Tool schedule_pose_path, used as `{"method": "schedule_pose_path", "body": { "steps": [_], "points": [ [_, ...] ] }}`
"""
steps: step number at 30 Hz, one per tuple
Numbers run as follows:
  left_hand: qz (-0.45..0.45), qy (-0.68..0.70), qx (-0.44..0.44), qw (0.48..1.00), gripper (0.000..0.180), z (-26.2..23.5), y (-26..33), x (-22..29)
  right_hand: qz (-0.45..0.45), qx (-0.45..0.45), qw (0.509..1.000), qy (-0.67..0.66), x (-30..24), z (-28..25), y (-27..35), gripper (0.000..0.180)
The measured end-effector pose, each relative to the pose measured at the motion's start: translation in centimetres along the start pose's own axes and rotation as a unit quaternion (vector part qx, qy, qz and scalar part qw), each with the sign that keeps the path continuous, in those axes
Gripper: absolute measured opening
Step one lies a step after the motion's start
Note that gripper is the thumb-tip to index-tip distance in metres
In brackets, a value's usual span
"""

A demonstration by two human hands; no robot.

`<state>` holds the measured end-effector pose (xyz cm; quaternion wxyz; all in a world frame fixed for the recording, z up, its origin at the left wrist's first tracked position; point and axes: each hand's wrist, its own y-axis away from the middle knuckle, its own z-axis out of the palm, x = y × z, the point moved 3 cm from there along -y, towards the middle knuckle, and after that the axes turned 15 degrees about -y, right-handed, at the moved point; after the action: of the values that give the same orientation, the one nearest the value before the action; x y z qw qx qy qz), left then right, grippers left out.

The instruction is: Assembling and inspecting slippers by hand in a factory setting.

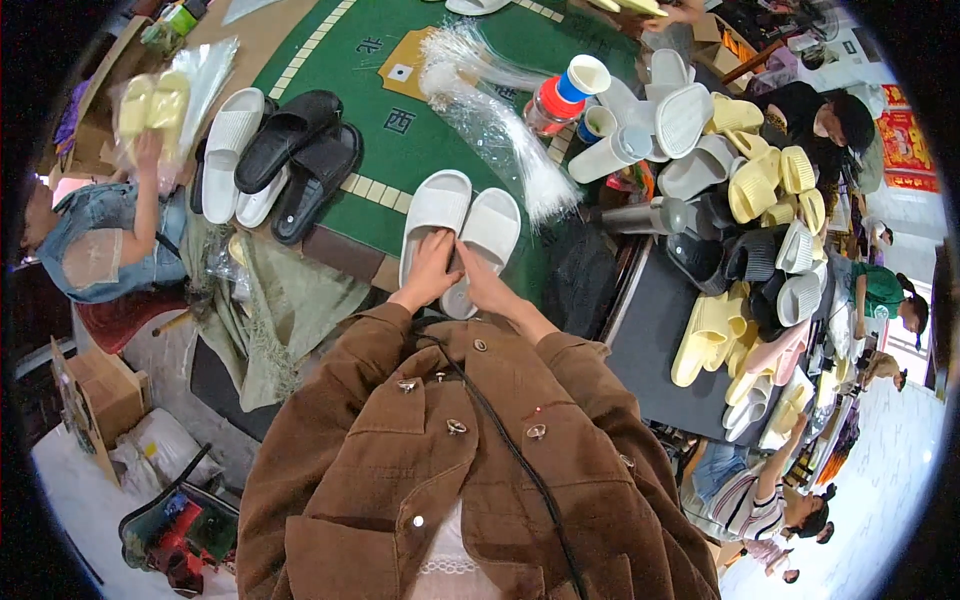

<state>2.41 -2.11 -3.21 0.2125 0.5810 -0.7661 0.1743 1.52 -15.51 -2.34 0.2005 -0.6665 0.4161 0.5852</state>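
Note:
A pair of white slide slippers lies in front of me at the near edge of the green table, the left slipper [440, 197] and the right slipper [494, 225] side by side with straps facing away. My left hand [430, 272] rests over the heel part of the left slipper, its fingers bent and drawn together. Against it, between the two slippers, my right hand [488, 284] has its fingers closed, their tips meeting the left hand's. Whatever small thing the fingertips pinch is hidden. Just beyond lies a bundle of thin clear plastic strands [540, 180].
Black slippers [290, 140] and a white slipper [232, 140] sit at the left. To the right stand a red jar [548, 108], cups and a dark table [640, 345] piled with slippers. At far left a person's hand holds bagged yellow slippers [168, 105]. Other people work at right.

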Motion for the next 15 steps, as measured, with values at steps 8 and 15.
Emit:
{"method": "schedule_pose_path", "body": {
  "steps": [8, 15],
  "points": [
    [-0.014, -0.04, 0.049, 0.998, 0.062, -0.5, 0.0, 0.0, -0.004, 0.006, 0.999, -0.035, 0.5, 0.3, -0.3, 0.077],
    [0.012, -0.12, 0.111, 0.987, 0.042, 0.6, -0.8, -0.1, -0.035, 0.003, 0.999, -0.027, -1.1, -0.3, 0.2, 0.073]
  ]
}}
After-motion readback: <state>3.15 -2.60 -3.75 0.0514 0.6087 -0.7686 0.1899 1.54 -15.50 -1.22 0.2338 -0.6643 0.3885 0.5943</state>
